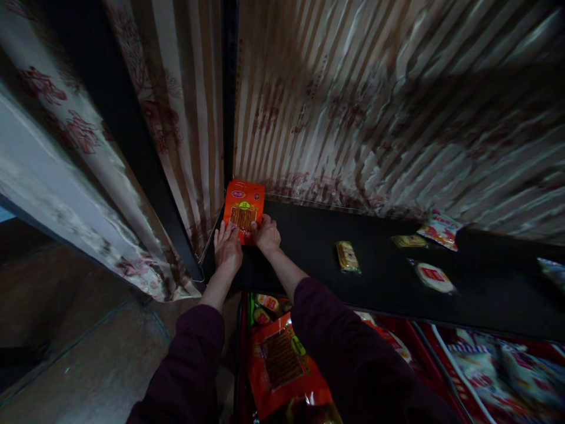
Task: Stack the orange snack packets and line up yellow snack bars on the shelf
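An orange snack packet (244, 207), with brown stick-like pieces printed or showing on its front, stands against the corner at the left end of the black shelf (304, 253). My left hand (228, 246) grips its lower left edge, fingers over the front. On the lower right edge, my right hand (267, 234) holds the same packet with the thumb on its front. The undersides of my fingers are hidden. A larger orange packet (278, 359) of similar design lies below the shelf, partly covered by my right sleeve.
Along the shelf lie a small yellow wrapped snack (347, 257), a round white packaged snack (433, 277), another yellow packet (409, 241) and a colourful bag (440, 229). Red crates (426, 347) of packets stand below. A printed curtain (318, 118) hangs behind; a dark post (145, 153) rises at left.
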